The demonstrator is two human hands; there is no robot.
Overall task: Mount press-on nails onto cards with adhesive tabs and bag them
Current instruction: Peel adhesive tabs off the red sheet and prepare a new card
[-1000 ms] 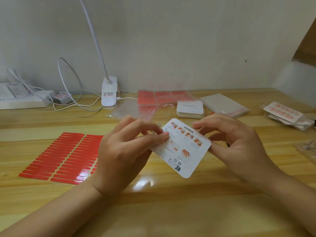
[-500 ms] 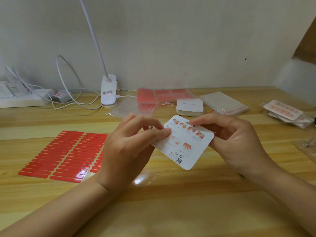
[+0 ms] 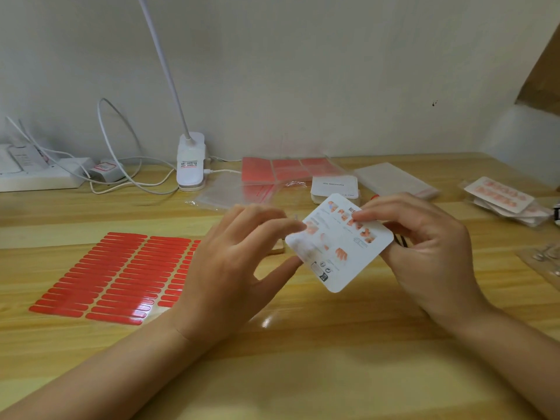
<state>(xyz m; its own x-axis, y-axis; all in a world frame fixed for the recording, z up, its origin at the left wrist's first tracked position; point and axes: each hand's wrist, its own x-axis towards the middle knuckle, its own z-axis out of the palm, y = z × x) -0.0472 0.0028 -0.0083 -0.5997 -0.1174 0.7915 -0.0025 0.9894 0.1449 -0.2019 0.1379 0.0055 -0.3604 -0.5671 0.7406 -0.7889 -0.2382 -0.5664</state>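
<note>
The card is held above the bench, printed face up and turned like a diamond — one corner points toward the person, the opposite one toward the wall. The right hand pinches its far right edge, thumb on top. The left hand is spread, its blurred fingertips at the card's left edge — whether it grips is unclear. Red tabs lie to the left.

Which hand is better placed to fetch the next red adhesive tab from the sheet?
Left. The left hand sits right beside the red tab sheet, fingers only loosely at the card's edge. The right hand holds the card, farther away.
</note>
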